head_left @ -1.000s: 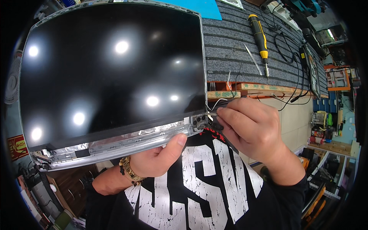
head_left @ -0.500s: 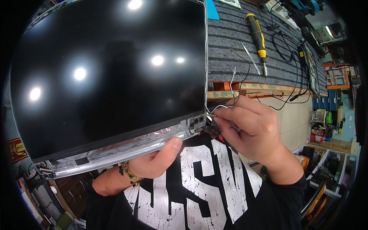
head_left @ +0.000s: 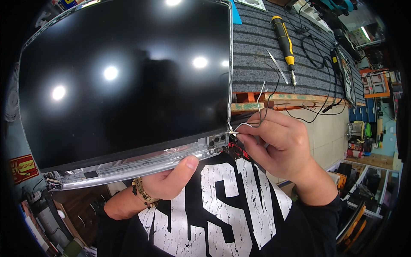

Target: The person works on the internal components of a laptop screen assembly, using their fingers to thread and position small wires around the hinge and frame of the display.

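A laptop screen, its bezel off and the silver lower rail of its lid bare, fills the upper left. My left hand grips the lid's lower edge, thumb on the rail, other fingers hidden underneath. At the lower right corner, beside the hinge mount, my right hand is closed in a pinch. A small metal tip, apparently of a thin tool, pokes from its fingertips; the rest is hidden. A white wire and a black wire run loose from that corner across the right fingers.
On the grey striped mat lie a yellow and black screwdriver and a thin metal strip. Black cables and a flat dark device are farther right. The bench's wooden edge is just beyond my right hand.
The screen has turned slightly, its left edge moving right and its reflections shifting right. My left hand has moved slightly left with it; my right hand stays at the corner.
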The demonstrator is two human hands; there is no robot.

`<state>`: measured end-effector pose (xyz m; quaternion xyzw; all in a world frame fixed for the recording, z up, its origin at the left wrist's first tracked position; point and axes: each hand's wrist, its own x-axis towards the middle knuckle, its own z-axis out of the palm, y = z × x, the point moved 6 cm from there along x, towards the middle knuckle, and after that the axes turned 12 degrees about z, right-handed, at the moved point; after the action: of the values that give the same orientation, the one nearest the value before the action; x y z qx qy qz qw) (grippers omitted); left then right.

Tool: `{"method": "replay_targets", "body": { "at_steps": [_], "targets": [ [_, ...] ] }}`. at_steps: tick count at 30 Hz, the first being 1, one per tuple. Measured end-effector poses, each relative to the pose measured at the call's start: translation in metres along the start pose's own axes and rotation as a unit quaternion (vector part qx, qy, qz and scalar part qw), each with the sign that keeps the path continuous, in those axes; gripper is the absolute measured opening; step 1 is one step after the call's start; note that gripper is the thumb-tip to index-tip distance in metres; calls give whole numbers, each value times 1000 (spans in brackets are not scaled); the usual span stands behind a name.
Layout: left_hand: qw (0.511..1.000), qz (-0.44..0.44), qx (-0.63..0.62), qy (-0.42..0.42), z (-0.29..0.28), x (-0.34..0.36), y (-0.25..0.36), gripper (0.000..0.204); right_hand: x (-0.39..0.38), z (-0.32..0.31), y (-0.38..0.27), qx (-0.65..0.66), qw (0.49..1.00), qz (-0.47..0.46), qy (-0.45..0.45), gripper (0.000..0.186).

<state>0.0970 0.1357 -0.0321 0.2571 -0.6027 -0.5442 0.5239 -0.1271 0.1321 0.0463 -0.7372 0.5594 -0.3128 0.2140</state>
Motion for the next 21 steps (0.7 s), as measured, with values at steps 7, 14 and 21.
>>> {"method": "replay_targets", "body": {
  "at_steps": [7, 14, 21],
  "targets": [
    [1000, 19, -6, 1, 2, 2, 2, 14, -2, -2, 0, -3, 1000, 1, -2, 16],
    [999, 40, 19, -22, 1, -1, 2, 19, -4, -9, -15, -100, 994, -43, 11, 20],
    [998, 3, -1, -68, 5, -3, 3, 30, -4, -9, -18, -115, 993, -29, 2, 19]
  ]
}}
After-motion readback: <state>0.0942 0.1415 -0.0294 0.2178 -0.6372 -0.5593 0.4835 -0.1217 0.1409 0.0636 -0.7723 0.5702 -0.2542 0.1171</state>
